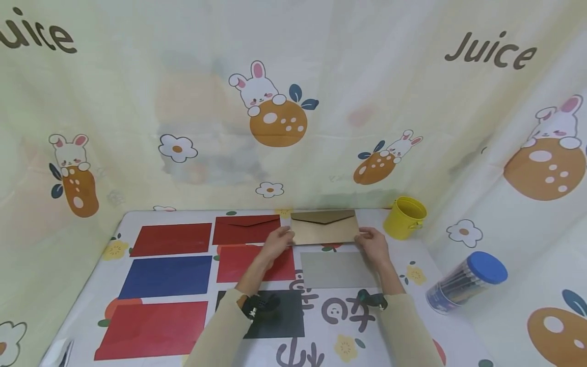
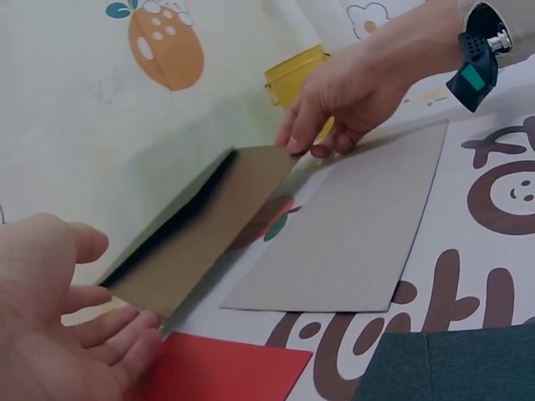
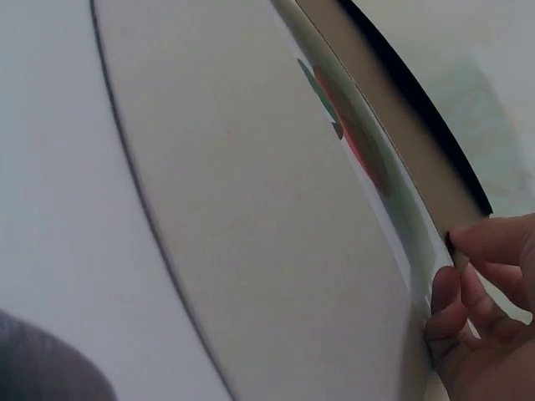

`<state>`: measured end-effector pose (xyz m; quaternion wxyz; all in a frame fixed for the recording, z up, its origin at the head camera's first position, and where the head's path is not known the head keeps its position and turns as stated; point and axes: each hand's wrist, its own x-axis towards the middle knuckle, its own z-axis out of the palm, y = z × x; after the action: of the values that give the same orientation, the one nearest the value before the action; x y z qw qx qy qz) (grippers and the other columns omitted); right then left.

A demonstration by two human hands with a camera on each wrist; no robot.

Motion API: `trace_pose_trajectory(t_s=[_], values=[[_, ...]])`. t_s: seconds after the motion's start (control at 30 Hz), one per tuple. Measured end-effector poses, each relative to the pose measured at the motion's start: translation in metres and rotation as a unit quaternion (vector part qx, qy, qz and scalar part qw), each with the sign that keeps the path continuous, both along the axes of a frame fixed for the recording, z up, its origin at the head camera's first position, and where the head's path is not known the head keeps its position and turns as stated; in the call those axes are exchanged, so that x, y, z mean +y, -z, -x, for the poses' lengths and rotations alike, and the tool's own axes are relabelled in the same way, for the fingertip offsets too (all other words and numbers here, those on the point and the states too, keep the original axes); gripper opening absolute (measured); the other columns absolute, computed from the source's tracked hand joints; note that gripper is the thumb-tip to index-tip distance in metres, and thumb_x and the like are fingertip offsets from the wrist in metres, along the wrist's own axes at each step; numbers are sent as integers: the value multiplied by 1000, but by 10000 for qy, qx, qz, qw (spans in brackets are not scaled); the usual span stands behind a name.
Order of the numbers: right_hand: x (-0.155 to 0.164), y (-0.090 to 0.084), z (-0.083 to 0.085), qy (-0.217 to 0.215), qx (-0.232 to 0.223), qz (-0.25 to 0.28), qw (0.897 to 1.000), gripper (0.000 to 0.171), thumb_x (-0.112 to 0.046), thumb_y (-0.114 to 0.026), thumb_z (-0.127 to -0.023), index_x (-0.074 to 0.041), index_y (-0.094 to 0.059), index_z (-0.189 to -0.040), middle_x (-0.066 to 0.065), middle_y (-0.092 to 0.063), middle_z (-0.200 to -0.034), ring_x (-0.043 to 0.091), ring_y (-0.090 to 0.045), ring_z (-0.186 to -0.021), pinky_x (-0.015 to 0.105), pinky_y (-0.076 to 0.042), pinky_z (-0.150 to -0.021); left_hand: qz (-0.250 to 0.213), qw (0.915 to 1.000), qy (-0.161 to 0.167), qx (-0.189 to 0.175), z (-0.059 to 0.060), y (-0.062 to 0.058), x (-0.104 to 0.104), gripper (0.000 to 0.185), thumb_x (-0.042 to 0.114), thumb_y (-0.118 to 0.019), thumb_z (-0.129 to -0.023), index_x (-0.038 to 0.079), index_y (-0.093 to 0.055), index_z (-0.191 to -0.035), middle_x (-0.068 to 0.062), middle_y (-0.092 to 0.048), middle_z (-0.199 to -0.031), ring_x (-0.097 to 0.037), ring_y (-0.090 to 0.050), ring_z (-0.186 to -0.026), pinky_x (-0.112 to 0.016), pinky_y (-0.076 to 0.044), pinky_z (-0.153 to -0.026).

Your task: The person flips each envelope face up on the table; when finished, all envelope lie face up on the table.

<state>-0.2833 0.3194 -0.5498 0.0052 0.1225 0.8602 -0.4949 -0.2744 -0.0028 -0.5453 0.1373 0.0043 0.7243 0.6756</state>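
Note:
A gold-brown envelope (image 1: 324, 228) with a dark inside under its flap stands tilted up at the table's far edge, between both hands. My left hand (image 1: 281, 239) meets its left end; in the left wrist view the left hand (image 2: 100, 326) has relaxed fingers under the envelope's (image 2: 201, 230) corner, thumb apart from it. My right hand (image 1: 369, 238) pinches the right end, seen as right hand (image 2: 334, 100) and as curled fingers (image 3: 481, 301) on the envelope's edge (image 3: 401, 125). A grey envelope (image 1: 337, 269) lies flat just in front.
Red envelopes (image 1: 171, 238), a blue one (image 1: 166, 276) and a dark one (image 1: 279, 316) lie in rows on the printed tablecloth (image 1: 339, 311). A yellow cup (image 1: 404, 217) stands at the far right. A blue-lidded jar of pens (image 1: 465, 281) lies off the right edge.

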Motion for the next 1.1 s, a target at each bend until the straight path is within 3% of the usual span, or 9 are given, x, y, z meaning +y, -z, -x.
trace_pose_trajectory(t_s=[0.17,0.37,0.5,0.77,1.1], values=[[0,1,3,70,-136,-297,9994,43,-23,-62,-99,-4,-56,-138,20,-62,-123,33,-59,-105,42,-49,-88,33,10000,-25,-58,0,-2,2,57,32,-58,-101,6,-44,-150,-18,-59,-134,-32,-60,-117,-49,-44,-106],[-3,3,7,-7,-65,-944,9955,39,-19,-61,-98,1,-61,-132,21,-67,-117,34,-61,-103,45,-50,-87,-133,9997,-85,-179,0,-2,3,77,36,-61,-98,5,-22,-157,-23,-34,-156,-33,-57,-126,-51,-34,-114],[-6,4,8,15,-42,-1144,9934,38,-18,-62,-98,1,-62,-131,22,-67,-117,35,-61,-105,47,-51,-91,-180,9996,-30,-214,1,-3,3,78,34,-60,-99,3,-19,-158,-24,-27,-160,-33,-56,-129,-48,-37,-114],[-8,8,12,-21,32,-1485,9889,34,-16,-62,-98,0,-65,-127,21,-67,-117,37,-60,-108,50,-50,-94,-96,9996,25,-258,1,-7,3,72,30,-58,-100,4,-22,-157,-23,-36,-155,-31,-56,-128,-47,-41,-111],[-5,6,12,-71,-26,-1446,9895,35,-17,-60,-98,-2,-64,-130,20,-66,-115,34,-60,-103,46,-51,-88,26,9997,104,-217,-2,-10,-2,71,34,-59,-100,6,-27,-156,-18,-53,-140,-29,-57,-125,-46,-42,-110]])
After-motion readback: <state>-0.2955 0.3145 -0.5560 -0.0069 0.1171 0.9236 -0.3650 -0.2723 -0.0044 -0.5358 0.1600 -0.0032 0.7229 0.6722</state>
